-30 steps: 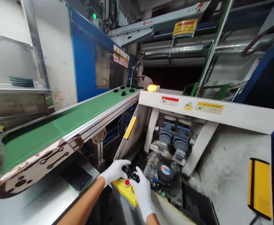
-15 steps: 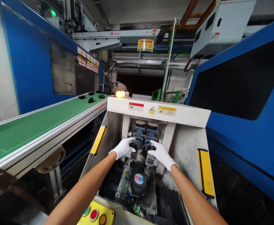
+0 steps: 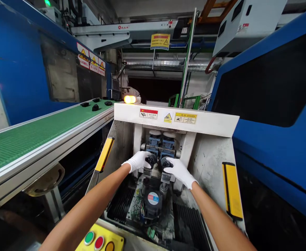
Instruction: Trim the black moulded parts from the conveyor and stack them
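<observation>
My left hand [image 3: 138, 161], in a white glove, curls its fingers and thumb around a black plastic part [image 3: 150, 160] at the left holder of the machine. My right hand [image 3: 179, 170], gloved too, grips a matching black plastic part [image 3: 166, 163] at the right holder. Both parts sit against the blue clamp blocks [image 3: 160, 152] of the fixture. The fingers partly cover them, so their full shape is hidden. Below the hands is a fan motor [image 3: 153, 205] with a round label.
White side walls and a hood [image 3: 176, 120] with warning labels enclose the fixture. Yellow safety bars [image 3: 232, 190] line both sides. A yellow button box [image 3: 100, 238] is at the front. On the left, a green conveyor [image 3: 50, 129] carries several black parts [image 3: 95, 107].
My view has shifted slightly closer to the machine and to the right. Both hands stay at the black parts, with little movement relative to the fixture.
</observation>
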Tool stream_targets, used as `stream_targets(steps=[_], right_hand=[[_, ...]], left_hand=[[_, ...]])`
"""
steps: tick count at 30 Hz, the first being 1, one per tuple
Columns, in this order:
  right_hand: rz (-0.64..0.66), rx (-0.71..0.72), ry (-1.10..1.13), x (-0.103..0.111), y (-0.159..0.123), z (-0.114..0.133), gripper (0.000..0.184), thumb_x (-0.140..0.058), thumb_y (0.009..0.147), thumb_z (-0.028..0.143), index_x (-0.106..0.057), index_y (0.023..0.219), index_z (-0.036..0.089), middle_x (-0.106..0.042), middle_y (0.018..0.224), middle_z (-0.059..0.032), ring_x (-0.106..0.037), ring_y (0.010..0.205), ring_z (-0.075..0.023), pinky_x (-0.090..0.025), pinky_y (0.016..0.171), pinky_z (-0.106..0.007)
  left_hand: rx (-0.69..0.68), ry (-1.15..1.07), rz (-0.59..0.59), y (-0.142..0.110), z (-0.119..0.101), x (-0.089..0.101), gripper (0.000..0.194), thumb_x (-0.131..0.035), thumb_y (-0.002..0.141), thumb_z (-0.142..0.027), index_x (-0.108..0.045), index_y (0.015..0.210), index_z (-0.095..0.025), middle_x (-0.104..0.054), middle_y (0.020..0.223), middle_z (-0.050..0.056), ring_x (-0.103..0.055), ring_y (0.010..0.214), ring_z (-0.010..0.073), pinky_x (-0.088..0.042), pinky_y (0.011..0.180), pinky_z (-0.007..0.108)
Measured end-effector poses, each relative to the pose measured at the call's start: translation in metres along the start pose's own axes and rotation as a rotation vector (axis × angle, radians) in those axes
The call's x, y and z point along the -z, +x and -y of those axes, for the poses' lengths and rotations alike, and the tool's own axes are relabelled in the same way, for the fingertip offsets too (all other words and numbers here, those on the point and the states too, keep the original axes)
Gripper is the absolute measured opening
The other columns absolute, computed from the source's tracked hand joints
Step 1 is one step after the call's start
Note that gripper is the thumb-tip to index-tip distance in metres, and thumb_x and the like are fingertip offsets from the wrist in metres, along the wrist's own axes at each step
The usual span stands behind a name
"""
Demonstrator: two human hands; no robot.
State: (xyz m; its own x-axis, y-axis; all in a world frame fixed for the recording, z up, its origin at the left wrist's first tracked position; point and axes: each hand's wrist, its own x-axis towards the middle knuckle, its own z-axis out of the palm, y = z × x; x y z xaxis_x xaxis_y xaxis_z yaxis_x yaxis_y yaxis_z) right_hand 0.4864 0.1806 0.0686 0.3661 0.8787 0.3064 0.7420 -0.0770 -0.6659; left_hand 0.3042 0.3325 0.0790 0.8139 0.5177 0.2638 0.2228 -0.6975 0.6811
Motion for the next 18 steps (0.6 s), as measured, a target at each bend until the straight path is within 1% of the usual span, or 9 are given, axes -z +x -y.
stream_targets(steps=[4,8,11,13,15,16,17,18], right_hand=[[-0.016,-0.004,-0.004,-0.005,-0.004,-0.006,0.066,-0.066,0.069,0.015,-0.057,0.133,0.005,-0.059,0.135,-0.0179,-0.059,0.124,-0.0266,-0.043,0.109,-0.040],[-0.020,-0.015,-0.053,-0.007,-0.006,-0.008,0.067,-0.067,0.068,0.017,-0.056,0.133,0.001,-0.057,0.136,-0.0206,-0.055,0.128,-0.0289,-0.040,0.112,-0.039],[0.008,-0.027,-0.100,-0.004,-0.006,-0.005,0.068,-0.068,0.068,0.017,-0.056,0.134,0.002,-0.056,0.139,-0.0196,-0.053,0.129,-0.0286,-0.039,0.112,-0.037],[0.055,-0.037,-0.134,0.001,-0.003,-0.001,0.065,-0.070,0.069,0.019,-0.058,0.132,0.006,-0.059,0.137,-0.0155,-0.056,0.125,-0.0273,-0.042,0.108,-0.034],[0.129,-0.052,-0.181,0.005,0.004,0.004,0.047,-0.069,0.075,0.029,-0.067,0.118,0.010,-0.069,0.122,-0.0105,-0.064,0.112,-0.0267,-0.049,0.096,-0.033],[0.163,-0.066,-0.212,0.006,0.011,0.007,0.039,-0.064,0.081,0.037,-0.071,0.109,0.011,-0.073,0.112,-0.0084,-0.067,0.103,-0.0256,-0.051,0.089,-0.033],[0.188,-0.083,-0.251,0.007,0.018,0.011,0.037,-0.057,0.087,0.043,-0.072,0.101,0.012,-0.075,0.101,-0.0071,-0.068,0.095,-0.0236,-0.052,0.084,-0.033],[0.207,-0.105,-0.297,0.006,0.026,0.015,0.039,-0.050,0.092,0.046,-0.072,0.096,0.013,-0.075,0.093,-0.0063,-0.069,0.087,-0.0213,-0.053,0.080,-0.033]], left_hand=[[0.012,0.006,-0.035,-0.004,0.005,-0.005,0.067,-0.078,0.059,-0.009,-0.065,0.125,-0.011,-0.071,0.121,0.013,-0.066,0.113,0.0286,-0.050,0.100,0.034],[0.032,0.005,-0.077,-0.010,0.011,-0.012,0.070,-0.079,0.060,-0.012,-0.063,0.128,-0.010,-0.066,0.128,0.015,-0.062,0.119,0.0302,-0.046,0.105,0.035],[0.035,0.010,-0.054,-0.013,0.011,-0.011,0.070,-0.077,0.062,-0.013,-0.061,0.130,-0.011,-0.066,0.129,0.013,-0.064,0.117,0.0274,-0.048,0.102,0.032],[0.030,0.031,-0.016,-0.011,0.006,-0.005,0.064,-0.078,0.064,-0.020,-0.064,0.126,-0.012,-0.069,0.124,0.012,-0.066,0.111,0.0270,-0.050,0.097,0.030],[0.027,0.065,0.031,-0.003,-0.002,0.002,0.050,-0.073,0.072,-0.034,-0.069,0.117,-0.012,-0.074,0.113,0.010,-0.069,0.103,0.0269,-0.052,0.091,0.030],[0.031,0.087,0.054,0.003,-0.007,0.004,0.046,-0.067,0.078,-0.043,-0.072,0.112,-0.012,-0.076,0.106,0.009,-0.069,0.100,0.0269,-0.052,0.089,0.030],[0.037,0.106,0.069,0.011,-0.013,0.006,0.047,-0.060,0.082,-0.049,-0.073,0.108,-0.011,-0.077,0.100,0.010,-0.070,0.096,0.0269,-0.052,0.087,0.031],[0.044,0.134,0.086,0.018,-0.019,0.006,0.051,-0.054,0.085,-0.052,-0.074,0.106,-0.011,-0.077,0.095,0.011,-0.070,0.094,0.0270,-0.052,0.086,0.032]])
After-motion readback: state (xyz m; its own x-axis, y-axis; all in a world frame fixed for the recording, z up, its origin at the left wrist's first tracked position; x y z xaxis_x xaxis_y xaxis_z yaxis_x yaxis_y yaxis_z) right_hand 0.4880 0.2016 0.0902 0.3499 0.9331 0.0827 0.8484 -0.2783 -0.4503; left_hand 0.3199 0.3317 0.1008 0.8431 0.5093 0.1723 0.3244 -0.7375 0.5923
